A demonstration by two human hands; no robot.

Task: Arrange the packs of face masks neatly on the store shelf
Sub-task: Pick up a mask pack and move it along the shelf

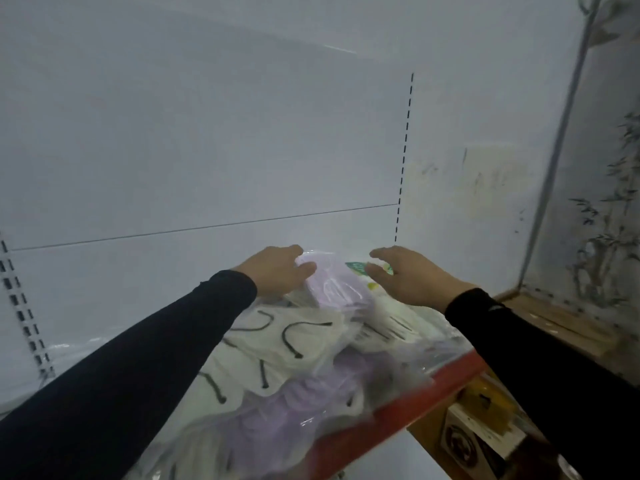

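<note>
While our left hand (pixel 278 271) and right hand (pixel 407 273) rest with loosely spread fingers on either side of a clear plastic pack of lilac face masks (pixel 337 289), its green label (pixel 358 267) is blurred; white, black-looped packs (pixel 294 337) crowd beneath our wrists against the red shelf edge (pixel 398 415)

Hidden and cut-off parts at the shelf

Both forearms leave the bottom edge. The left hand (pixel 277 271) covers the lilac mask pack's (pixel 337 289) left end; its green label (pixel 358 268) is unreadable. Lower-centre packs (pixel 277 420) blur together, cropped below.
</note>
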